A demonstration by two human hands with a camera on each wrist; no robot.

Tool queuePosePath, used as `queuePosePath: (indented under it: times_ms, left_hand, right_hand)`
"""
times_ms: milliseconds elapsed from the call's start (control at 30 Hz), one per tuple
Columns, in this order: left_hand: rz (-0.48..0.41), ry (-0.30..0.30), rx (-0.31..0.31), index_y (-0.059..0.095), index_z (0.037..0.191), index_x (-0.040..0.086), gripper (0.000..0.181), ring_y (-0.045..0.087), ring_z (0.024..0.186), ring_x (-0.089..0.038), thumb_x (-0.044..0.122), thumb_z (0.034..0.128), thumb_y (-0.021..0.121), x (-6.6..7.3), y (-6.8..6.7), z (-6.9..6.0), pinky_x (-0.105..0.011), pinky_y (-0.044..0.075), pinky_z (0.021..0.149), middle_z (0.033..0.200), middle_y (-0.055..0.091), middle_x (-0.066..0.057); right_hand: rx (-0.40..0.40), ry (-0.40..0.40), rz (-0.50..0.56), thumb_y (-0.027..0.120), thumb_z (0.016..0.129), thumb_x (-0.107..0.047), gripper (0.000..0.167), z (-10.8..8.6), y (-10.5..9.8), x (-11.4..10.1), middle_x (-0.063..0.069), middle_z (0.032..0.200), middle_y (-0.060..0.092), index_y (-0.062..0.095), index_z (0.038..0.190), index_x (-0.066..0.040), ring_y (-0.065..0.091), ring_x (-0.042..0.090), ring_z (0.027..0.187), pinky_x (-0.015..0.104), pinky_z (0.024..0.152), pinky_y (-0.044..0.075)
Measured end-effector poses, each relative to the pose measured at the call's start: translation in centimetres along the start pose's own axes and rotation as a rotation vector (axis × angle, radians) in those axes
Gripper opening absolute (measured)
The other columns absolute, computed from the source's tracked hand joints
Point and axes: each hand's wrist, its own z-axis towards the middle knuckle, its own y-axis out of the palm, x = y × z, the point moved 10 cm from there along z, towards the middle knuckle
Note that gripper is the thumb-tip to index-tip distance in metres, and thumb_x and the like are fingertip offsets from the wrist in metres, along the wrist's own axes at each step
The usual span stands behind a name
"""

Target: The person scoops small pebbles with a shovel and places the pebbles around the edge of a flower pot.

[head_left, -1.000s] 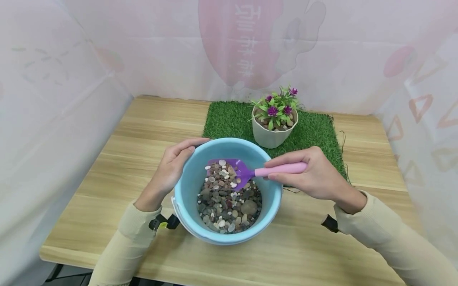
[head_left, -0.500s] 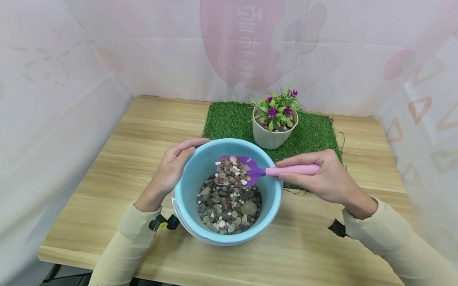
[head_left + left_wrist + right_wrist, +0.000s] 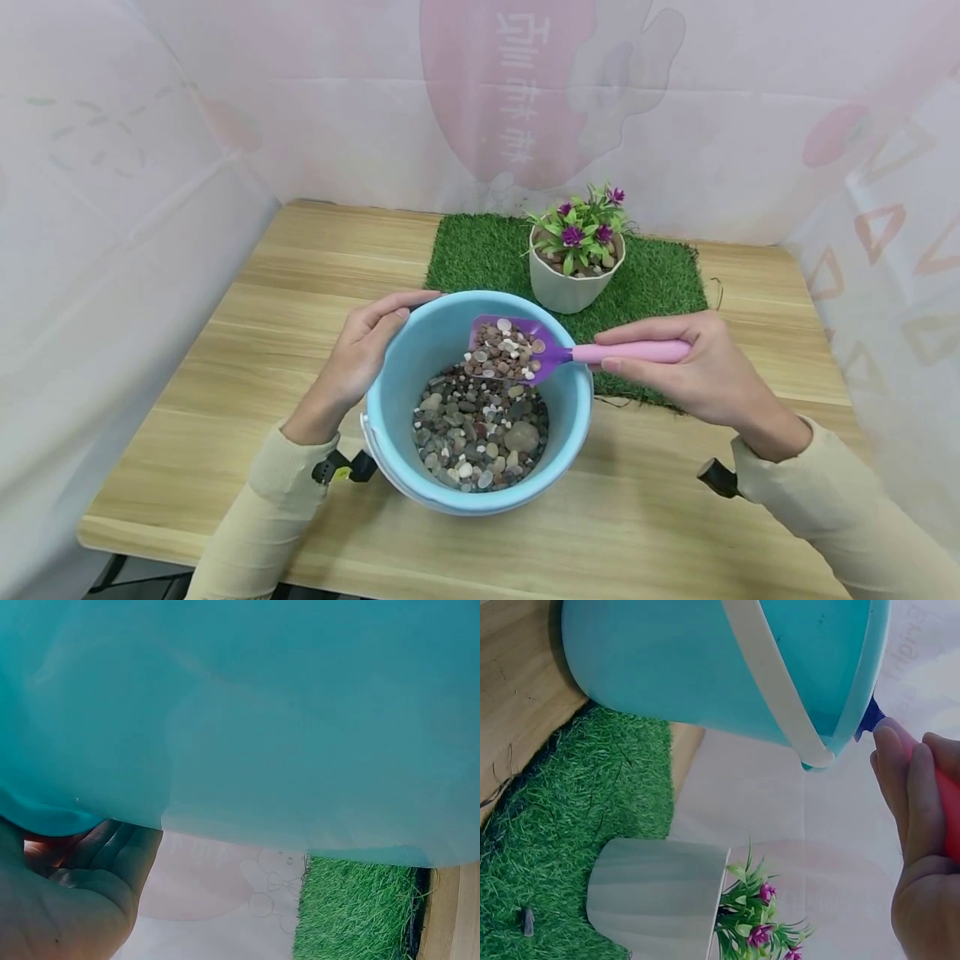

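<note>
In my right hand (image 3: 686, 367) is the pink handle of a small purple shovel (image 3: 553, 357), pinched between thumb and fingers. Its blade carries a heap of small brown and white pebbles (image 3: 502, 352) over the right part of a light blue bucket (image 3: 390, 433). Below, grey, brown and white stones (image 3: 480, 442) cover the bucket's floor. My left hand (image 3: 356, 354) rests on the bucket's outer left side, fingers extended along the rim and thumb against it. The right wrist view shows the fingers around the handle (image 3: 949, 810), with only a bit of purple blade beyond the rim.
Behind the bucket lies a green turf mat (image 3: 480, 250) bearing a white pot (image 3: 570, 290) of purple flowers. A white bucket handle (image 3: 769, 682) hangs along its side. The wooden table (image 3: 247, 350) meets fabric walls at the back and sides.
My right hand has moved to the right and slightly away from me, carrying the loaded shovel from the bucket's middle toward its right rim. The left hand and bucket have stayed put.
</note>
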Motion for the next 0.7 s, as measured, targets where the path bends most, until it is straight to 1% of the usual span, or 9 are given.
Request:
queuePosePath:
  times_ms: [100, 167, 233, 400, 600, 700]
  left_hand:
    - [0.003, 0.004, -0.002, 0.063, 0.143, 0.002, 0.040, 0.077, 0.107, -0.023, 0.014, 0.1134, 0.039, 0.0, 0.0, 0.0, -0.043, 0.070, 0.084, 0.142, 0.067, -0.018]
    - [0.008, 0.003, -0.002, 0.063, 0.143, 0.002, 0.040, 0.076, 0.107, -0.021, 0.013, 0.1134, 0.039, 0.1, 0.0, 0.0, -0.042, 0.070, 0.084, 0.143, 0.067, -0.018]
    - [0.010, 0.002, -0.001, 0.063, 0.143, 0.002, 0.040, 0.076, 0.107, -0.020, 0.013, 0.1133, 0.039, 0.0, 0.0, 0.0, -0.041, 0.070, 0.084, 0.143, 0.067, -0.018]
    - [0.003, -0.001, -0.001, 0.063, 0.143, 0.002, 0.040, 0.078, 0.102, -0.022, 0.014, 0.1135, 0.039, 0.0, 0.0, -0.1, -0.042, 0.071, 0.080, 0.142, 0.067, -0.019]
    - [-0.009, 0.005, -0.005, 0.063, 0.143, 0.000, 0.040, 0.077, 0.105, -0.019, 0.012, 0.1132, 0.039, 0.0, 0.0, 0.0, -0.042, 0.071, 0.082, 0.143, 0.066, -0.020]
    - [-0.014, 0.006, -0.007, 0.063, 0.143, 0.000, 0.040, 0.077, 0.106, -0.019, 0.012, 0.1131, 0.039, 0.0, 0.1, 0.0, -0.042, 0.070, 0.084, 0.144, 0.066, -0.020]
  right_hand:
    - [0.024, -0.007, -0.032, 0.080, 0.091, 0.000, 0.025, -0.3, -0.7, -0.3, 0.005, 0.104, 0.083, 0.080, 0.115, -0.006, 0.080, 0.019, 0.098, 0.027, 0.081, 0.069]
    - [0.040, -0.004, -0.037, 0.080, 0.091, 0.001, 0.025, -0.4, -1.1, -0.5, 0.005, 0.104, 0.083, 0.080, 0.115, -0.003, 0.080, 0.018, 0.099, 0.026, 0.081, 0.068]
    - [0.052, 0.002, -0.033, 0.080, 0.092, 0.001, 0.025, -0.6, -1.5, -0.6, 0.005, 0.104, 0.083, 0.079, 0.116, -0.004, 0.080, 0.018, 0.100, 0.025, 0.082, 0.068]
    - [0.094, 0.012, -0.032, 0.080, 0.091, 0.001, 0.024, -0.8, -2.4, -0.8, 0.006, 0.102, 0.083, 0.080, 0.115, -0.001, 0.080, 0.018, 0.098, 0.021, 0.080, 0.067]
    - [0.134, 0.048, -0.041, 0.080, 0.092, -0.001, 0.025, -1.1, -3.6, -0.7, 0.007, 0.101, 0.083, 0.079, 0.117, 0.000, 0.080, 0.019, 0.097, 0.018, 0.079, 0.066]
    - [0.149, 0.059, -0.062, 0.080, 0.092, -0.002, 0.025, -1.3, -4.2, -0.5, 0.006, 0.102, 0.083, 0.079, 0.117, 0.000, 0.080, 0.017, 0.097, 0.013, 0.070, 0.063]
